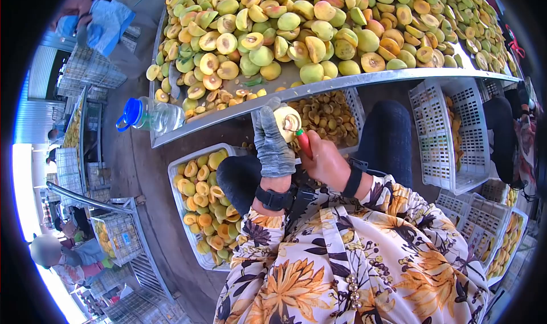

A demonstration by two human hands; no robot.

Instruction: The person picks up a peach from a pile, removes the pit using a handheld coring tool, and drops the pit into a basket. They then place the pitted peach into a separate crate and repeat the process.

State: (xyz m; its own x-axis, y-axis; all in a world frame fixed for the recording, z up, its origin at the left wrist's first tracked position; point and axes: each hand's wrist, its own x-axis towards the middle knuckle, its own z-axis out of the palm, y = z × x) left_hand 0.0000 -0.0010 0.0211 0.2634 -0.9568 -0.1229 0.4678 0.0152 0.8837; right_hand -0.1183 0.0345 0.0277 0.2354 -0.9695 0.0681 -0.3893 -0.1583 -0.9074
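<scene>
My left hand (272,144), in a grey knit glove, is closed round a halved peach (287,120) with its cut face up. Bare, my right hand (326,161) grips a pitting tool by its red handle (305,144). A green collar joins the handle to a curved metal loop, which lies against the middle of the cut face. Both hands are over a crate of small brown-yellow pieces (331,117), just below the metal table's edge (342,87). Many halved peaches (228,23) are heaped on that table.
A white crate of peach halves (206,201) stands left of my knee. Further white crates (447,133) are on the right. A blue-capped water bottle (154,115) lies at the table's left corner. Other people (68,258) sit or stand at the left, near more crates.
</scene>
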